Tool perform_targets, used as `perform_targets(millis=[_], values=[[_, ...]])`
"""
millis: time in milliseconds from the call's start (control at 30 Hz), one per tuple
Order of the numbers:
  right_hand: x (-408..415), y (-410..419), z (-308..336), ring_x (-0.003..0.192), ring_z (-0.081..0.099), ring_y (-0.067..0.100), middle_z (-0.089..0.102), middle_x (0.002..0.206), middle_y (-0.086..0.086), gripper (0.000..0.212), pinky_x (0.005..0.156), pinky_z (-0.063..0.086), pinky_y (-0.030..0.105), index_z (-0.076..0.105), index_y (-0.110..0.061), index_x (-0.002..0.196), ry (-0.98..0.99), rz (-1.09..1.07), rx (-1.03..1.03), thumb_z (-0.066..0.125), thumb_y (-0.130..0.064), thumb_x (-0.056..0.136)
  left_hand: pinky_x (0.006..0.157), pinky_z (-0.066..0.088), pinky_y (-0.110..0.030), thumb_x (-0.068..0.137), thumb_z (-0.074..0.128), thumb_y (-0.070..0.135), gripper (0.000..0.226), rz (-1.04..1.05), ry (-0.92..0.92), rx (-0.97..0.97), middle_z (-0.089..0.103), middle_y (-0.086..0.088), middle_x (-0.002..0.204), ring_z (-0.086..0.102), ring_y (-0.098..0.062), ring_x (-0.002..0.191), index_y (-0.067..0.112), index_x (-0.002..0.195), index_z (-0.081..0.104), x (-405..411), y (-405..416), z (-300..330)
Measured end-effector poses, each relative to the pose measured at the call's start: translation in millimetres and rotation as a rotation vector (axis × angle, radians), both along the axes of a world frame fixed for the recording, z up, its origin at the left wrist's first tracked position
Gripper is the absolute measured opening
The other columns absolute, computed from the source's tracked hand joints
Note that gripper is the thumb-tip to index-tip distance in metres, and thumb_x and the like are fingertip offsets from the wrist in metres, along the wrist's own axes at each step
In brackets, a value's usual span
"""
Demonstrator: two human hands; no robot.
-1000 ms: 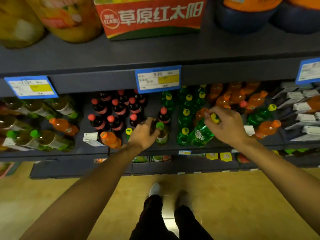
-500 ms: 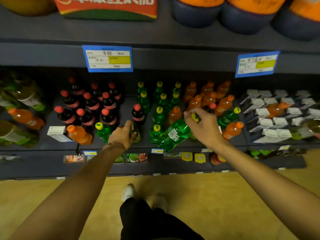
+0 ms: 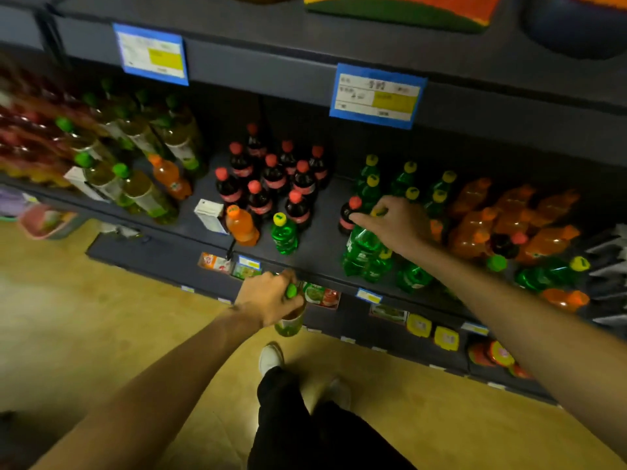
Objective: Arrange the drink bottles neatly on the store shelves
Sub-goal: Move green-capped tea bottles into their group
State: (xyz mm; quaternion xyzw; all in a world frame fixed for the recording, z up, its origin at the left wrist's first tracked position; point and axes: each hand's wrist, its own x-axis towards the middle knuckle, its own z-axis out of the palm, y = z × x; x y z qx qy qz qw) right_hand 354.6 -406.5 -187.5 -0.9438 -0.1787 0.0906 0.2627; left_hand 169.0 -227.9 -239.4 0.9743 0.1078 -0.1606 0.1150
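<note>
Below the front edge of the dark shelf (image 3: 315, 262), the left hand (image 3: 268, 296) is curled round the neck of a clear plastic bottle (image 3: 290, 322) with a green cap and pale yellow-green drink, held off the shelf. On the shelf near its front edge, the right hand (image 3: 395, 223) grips the yellow-capped top of a ribbed green bottle (image 3: 361, 249), which leans. Toward the back stand round-shouldered dark cola bottles (image 3: 273, 179) with red caps; further right, orange bottles (image 3: 509, 218) crowd together. A small white carton (image 3: 210, 215) lies beside an orange-capped bottle (image 3: 241, 225).
</note>
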Motion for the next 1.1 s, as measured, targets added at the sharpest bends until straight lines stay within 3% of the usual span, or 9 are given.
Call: perform_targets(millis=[100, 200, 333, 667, 900, 1033, 1100], values=[[1, 25, -16, 0.061, 0.056, 0.022, 0.056, 0.064, 0.004, 0.047, 0.046, 0.037, 0.027, 0.056, -0.012, 0.071, 0.066, 0.002, -0.154, 0.072, -0.056, 0.072, 0.074, 0.047, -0.034, 0.089, 0.046, 0.053, 0.043, 0.007, 0.041, 0.011, 0.066, -0.008, 0.105, 0.062, -0.029, 0.098, 0.022, 0.121, 0.045, -17, 3, -4], [2, 41, -33, 0.054, 0.065, 0.023, 0.062, 0.06, 0.006, 0.036, 0.044, 0.05, 0.028, 0.059, -0.011, 0.068, 0.183, -0.01, -0.221, 0.073, -0.044, 0.075, 0.074, 0.048, -0.034, 0.09, 0.047, 0.05, 0.042, 0.061, 0.044, -0.027, 0.066, -0.007, 0.103, 0.063, -0.028, 0.096, 0.023, 0.121, 0.043, -26, 6, -5], [4, 51, -42, 0.04, 0.062, 0.018, 0.064, 0.054, 0.009, 0.035, 0.038, 0.05, 0.025, 0.062, -0.003, 0.073, 0.338, -0.091, -0.228, 0.067, -0.037, 0.082, 0.073, 0.047, -0.031, 0.091, 0.047, 0.049, 0.04, 0.081, 0.02, -0.074, 0.064, -0.004, 0.105, 0.063, -0.025, 0.097, 0.022, 0.12, 0.043, -28, 11, -4], [16, 68, -61, 0.046, 0.067, 0.027, 0.065, 0.057, 0.018, 0.041, 0.033, 0.048, 0.024, 0.05, 0.002, 0.093, 0.678, -0.361, -0.076, 0.057, -0.038, 0.092, 0.074, 0.047, -0.028, 0.091, 0.048, 0.05, 0.04, 0.089, 0.067, -0.107, 0.065, -0.001, 0.102, 0.063, -0.021, 0.092, 0.025, 0.121, 0.041, -27, 22, -15], [18, 72, -82, 0.053, 0.069, 0.031, 0.065, 0.058, 0.018, 0.034, 0.061, 0.061, 0.04, 0.051, 0.001, 0.101, 0.66, -0.376, -0.067, 0.057, -0.032, 0.093, 0.074, 0.045, -0.026, 0.089, 0.05, 0.05, 0.039, 0.114, 0.026, -0.135, 0.065, 0.0, 0.103, 0.062, -0.02, 0.092, 0.025, 0.119, 0.043, -30, 31, -18], [14, 67, -91, 0.054, 0.069, 0.032, 0.066, 0.061, 0.018, 0.033, 0.063, 0.061, 0.042, 0.046, -0.001, 0.084, 0.614, -0.399, -0.078, 0.059, -0.031, 0.091, 0.073, 0.045, -0.026, 0.088, 0.052, 0.049, 0.037, 0.133, 0.001, -0.152, 0.065, 0.001, 0.103, 0.062, -0.02, 0.091, 0.026, 0.117, 0.044, -35, 36, -17], [12, 65, -94, 0.054, 0.069, 0.033, 0.065, 0.062, 0.02, 0.032, 0.061, 0.061, 0.043, 0.049, 0.0, 0.09, 0.617, -0.42, -0.051, 0.061, -0.029, 0.09, 0.072, 0.046, -0.025, 0.087, 0.052, 0.048, 0.037, 0.16, -0.016, -0.164, 0.065, 0.001, 0.101, 0.062, -0.019, 0.088, 0.027, 0.116, 0.045, -39, 38, -14]])
